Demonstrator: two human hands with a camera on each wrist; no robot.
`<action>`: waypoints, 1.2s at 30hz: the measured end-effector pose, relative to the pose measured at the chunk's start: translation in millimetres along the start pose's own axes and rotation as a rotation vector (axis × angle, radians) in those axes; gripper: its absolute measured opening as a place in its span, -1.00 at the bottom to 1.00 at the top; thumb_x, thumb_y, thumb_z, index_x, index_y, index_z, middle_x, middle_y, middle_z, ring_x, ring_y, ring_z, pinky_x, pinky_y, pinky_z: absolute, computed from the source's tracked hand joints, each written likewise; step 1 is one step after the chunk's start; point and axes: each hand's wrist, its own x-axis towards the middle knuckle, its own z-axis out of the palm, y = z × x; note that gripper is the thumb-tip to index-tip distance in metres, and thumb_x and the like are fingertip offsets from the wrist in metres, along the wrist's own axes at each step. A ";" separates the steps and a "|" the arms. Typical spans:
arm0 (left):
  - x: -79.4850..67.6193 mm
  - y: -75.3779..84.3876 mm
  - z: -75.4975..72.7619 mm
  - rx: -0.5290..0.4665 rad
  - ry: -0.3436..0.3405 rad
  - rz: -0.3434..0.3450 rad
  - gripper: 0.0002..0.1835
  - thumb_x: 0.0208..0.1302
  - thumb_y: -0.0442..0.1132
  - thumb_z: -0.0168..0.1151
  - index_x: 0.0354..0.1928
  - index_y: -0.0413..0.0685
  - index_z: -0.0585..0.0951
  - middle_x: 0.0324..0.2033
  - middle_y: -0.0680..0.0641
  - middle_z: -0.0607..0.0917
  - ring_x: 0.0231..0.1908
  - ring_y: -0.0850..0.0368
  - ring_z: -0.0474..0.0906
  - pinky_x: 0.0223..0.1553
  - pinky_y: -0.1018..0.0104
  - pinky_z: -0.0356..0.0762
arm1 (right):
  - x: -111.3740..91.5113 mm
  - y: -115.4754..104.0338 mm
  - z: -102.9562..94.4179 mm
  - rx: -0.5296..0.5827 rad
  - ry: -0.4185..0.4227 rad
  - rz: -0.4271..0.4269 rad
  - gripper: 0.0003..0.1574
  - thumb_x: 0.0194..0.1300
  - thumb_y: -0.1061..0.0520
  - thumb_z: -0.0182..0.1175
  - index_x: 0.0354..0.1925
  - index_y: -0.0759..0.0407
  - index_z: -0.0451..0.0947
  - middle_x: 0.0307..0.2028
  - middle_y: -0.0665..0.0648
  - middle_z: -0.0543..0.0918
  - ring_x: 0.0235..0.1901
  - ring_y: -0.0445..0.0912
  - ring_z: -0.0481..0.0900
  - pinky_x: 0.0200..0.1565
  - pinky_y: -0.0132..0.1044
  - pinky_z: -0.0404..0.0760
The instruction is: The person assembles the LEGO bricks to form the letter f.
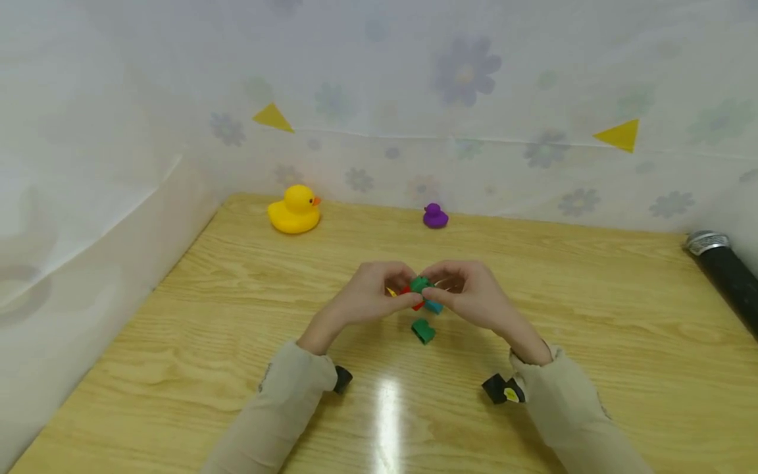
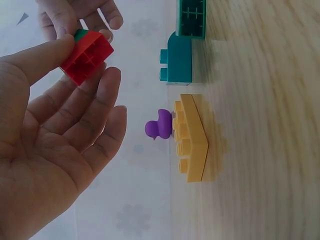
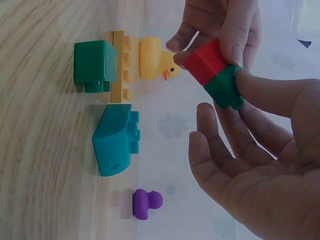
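Raised above the table, a red toy building brick (image 2: 87, 57) and a green brick (image 3: 223, 87) are pressed together between both hands. My left hand (image 1: 373, 293) pinches the red one between thumb and fingers. On the green side, my right hand (image 1: 474, 296) grips with its thumb and fingertips. Below the hands lie a second green brick (image 1: 423, 331), a teal brick with a curved side (image 3: 115, 142) and a yellow studded brick (image 2: 192, 140). In the head view, the hands partly hide the yellow and teal pieces.
A yellow rubber duck (image 1: 294, 210) stands at the table's back left, and a small purple duck (image 1: 435, 216) at the back middle. A black microphone (image 1: 725, 273) lies along the right. Flower-patterned white cloth (image 1: 379, 85) hangs behind the wooden table (image 1: 195, 342).
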 end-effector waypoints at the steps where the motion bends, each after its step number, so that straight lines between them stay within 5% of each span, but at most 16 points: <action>1: -0.3 -0.8 -0.7 0.002 -0.002 -0.001 -0.85 0.28 -0.22 0.29 -0.17 -0.11 0.64 -0.36 0.06 0.71 -0.36 0.24 0.60 -0.35 0.37 0.60 | 0.2 -0.3 1.1 0.009 -0.004 0.001 -0.75 0.24 0.26 0.27 -0.08 0.27 0.63 -0.19 0.16 0.71 -0.26 -0.03 0.67 -0.20 -0.19 0.63; 13: -3.8 -3.0 -12.2 0.011 0.023 -0.040 -0.86 0.28 -0.19 0.29 -0.17 -0.05 0.65 -0.33 0.09 0.71 -0.34 0.24 0.60 -0.22 0.37 0.58 | 1.1 7.7 5.7 0.082 -0.047 -0.013 -0.70 0.28 0.25 0.25 -0.02 0.28 0.58 -0.14 0.21 0.68 -0.20 0.01 0.66 -0.15 -0.15 0.62; 22: -8.3 -1.3 -28.8 -0.158 0.272 0.008 -0.80 0.24 -0.26 0.31 -0.11 -0.14 0.66 -0.31 -0.03 0.72 -0.35 0.01 0.63 -0.29 0.23 0.60 | 19.5 12.5 5.5 0.126 -0.185 0.002 -0.64 0.29 0.22 0.24 0.03 0.36 0.53 -0.05 0.32 0.61 -0.10 0.02 0.61 -0.03 -0.16 0.58; 29: -7.7 -1.4 -28.0 -0.166 0.275 0.044 -0.79 0.23 -0.28 0.32 -0.11 -0.16 0.66 -0.31 -0.01 0.71 -0.38 0.11 0.61 -0.32 0.23 0.60 | 45.9 6.7 15.1 0.089 -0.283 0.045 -0.63 0.23 0.30 0.27 0.02 0.34 0.52 -0.09 0.31 0.62 -0.14 0.04 0.65 -0.11 -0.14 0.63; 36: -7.6 -0.9 -29.6 -0.141 0.283 0.053 -0.79 0.23 -0.28 0.32 -0.11 -0.17 0.66 -0.30 -0.02 0.71 -0.37 0.13 0.60 -0.30 0.25 0.60 | 59.1 3.4 29.2 0.000 -0.305 -0.014 -0.62 0.11 0.34 0.34 -0.07 0.36 0.53 -0.15 0.33 0.63 -0.25 0.02 0.67 -0.19 -0.19 0.65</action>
